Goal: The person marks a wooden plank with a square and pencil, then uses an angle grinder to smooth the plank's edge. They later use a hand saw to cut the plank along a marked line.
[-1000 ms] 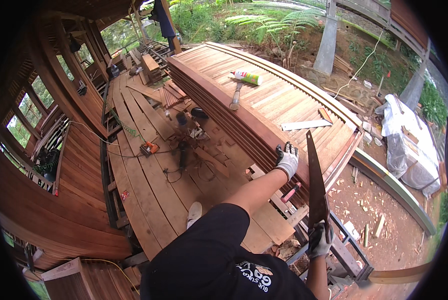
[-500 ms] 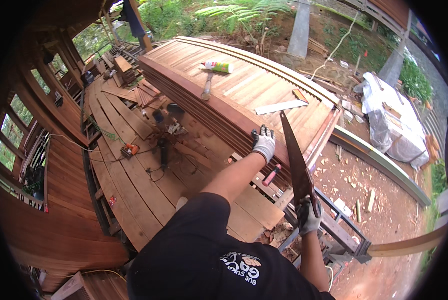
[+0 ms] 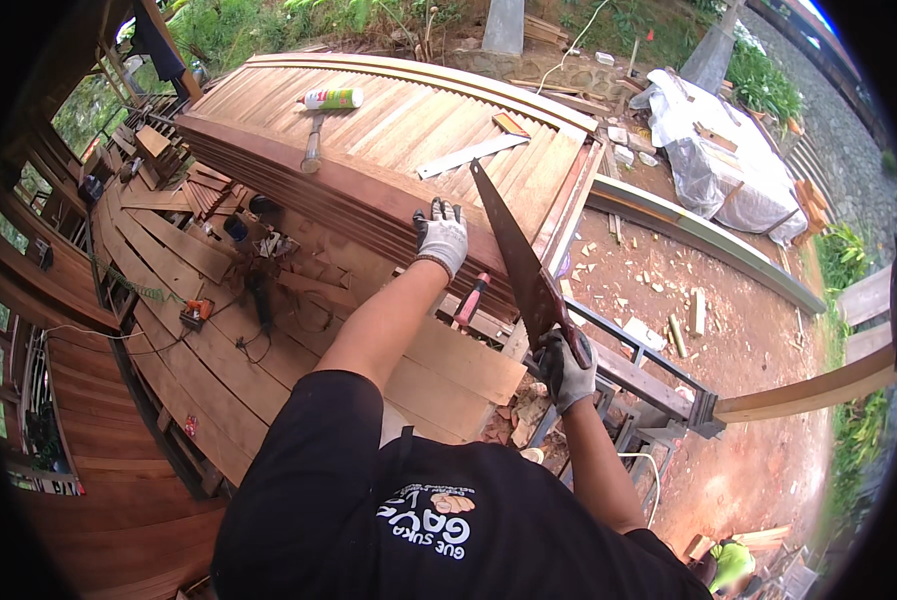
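My left hand (image 3: 442, 238), in a pale glove with dark fingertips, lies with fingers spread on the dark front edge of a louvred wooden panel (image 3: 398, 128), the uppermost of a stack. In my right hand (image 3: 566, 374), also gloved, is the handle of a handsaw (image 3: 511, 240). Its long brown blade slants up and left across the panel's near right corner, the tip close to a try square (image 3: 473, 155). Whether the teeth touch wood I cannot tell. Just below my left hand, a red-and-black-handled tool (image 3: 471, 299) sticks out by the stack's side.
On the panel lie a white-and-green bottle (image 3: 332, 98) and a short-handled tool (image 3: 313, 145). Orange power tool (image 3: 196, 313) and cords rest on the plank floor (image 3: 268, 375) at left. A metal rail (image 3: 628, 352) runs right of the stack; a plastic-covered pile (image 3: 718, 150) stands beyond.
The whole view has swung, so the stack and both hands appear farther left and higher. The saw leans more to the left. My left hand stays on the panel edge.
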### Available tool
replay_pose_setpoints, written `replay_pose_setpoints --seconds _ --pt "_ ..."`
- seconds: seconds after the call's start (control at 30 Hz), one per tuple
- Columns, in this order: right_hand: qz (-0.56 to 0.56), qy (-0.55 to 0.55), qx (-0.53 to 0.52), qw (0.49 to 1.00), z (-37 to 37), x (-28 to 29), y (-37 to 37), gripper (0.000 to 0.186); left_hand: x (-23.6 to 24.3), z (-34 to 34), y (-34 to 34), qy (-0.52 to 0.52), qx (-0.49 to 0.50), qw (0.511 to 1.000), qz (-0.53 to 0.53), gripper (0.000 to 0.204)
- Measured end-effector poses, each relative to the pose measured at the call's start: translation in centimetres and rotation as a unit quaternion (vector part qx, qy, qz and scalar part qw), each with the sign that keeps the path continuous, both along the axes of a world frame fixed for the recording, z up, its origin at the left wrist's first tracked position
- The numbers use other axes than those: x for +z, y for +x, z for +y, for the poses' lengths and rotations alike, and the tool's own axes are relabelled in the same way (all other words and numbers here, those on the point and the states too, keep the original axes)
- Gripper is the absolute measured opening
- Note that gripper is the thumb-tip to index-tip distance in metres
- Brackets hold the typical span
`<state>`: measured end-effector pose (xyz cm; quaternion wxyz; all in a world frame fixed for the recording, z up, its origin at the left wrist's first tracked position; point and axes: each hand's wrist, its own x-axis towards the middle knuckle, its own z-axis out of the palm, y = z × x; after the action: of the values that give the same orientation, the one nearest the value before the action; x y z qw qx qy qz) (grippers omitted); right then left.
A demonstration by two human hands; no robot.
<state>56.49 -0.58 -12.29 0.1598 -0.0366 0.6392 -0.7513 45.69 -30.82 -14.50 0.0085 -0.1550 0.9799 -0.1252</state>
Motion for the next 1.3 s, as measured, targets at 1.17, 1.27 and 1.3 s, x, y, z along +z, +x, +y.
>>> replay_pose_setpoints --seconds 1.17,1.27,1.3 --pt "0.096 0.11 -0.02 0.989 13.8 -6.2 14.1 0.029 0.1 0.7 -0.2 0.01 0.029 0.999 -0.02 0.056" --pt "-0.022 0.036 -0.044 0.998 6.5 0.0 9.0 0.024 0.3 1.0 -0.1 0.005 0.03 0.999 -0.023 0.056" --pt "0.015 0.029 -0.029 0.999 3.8 -0.6 5.3 0.022 0.5 0.9 -0.3 0.003 0.029 0.999 -0.022 0.055"
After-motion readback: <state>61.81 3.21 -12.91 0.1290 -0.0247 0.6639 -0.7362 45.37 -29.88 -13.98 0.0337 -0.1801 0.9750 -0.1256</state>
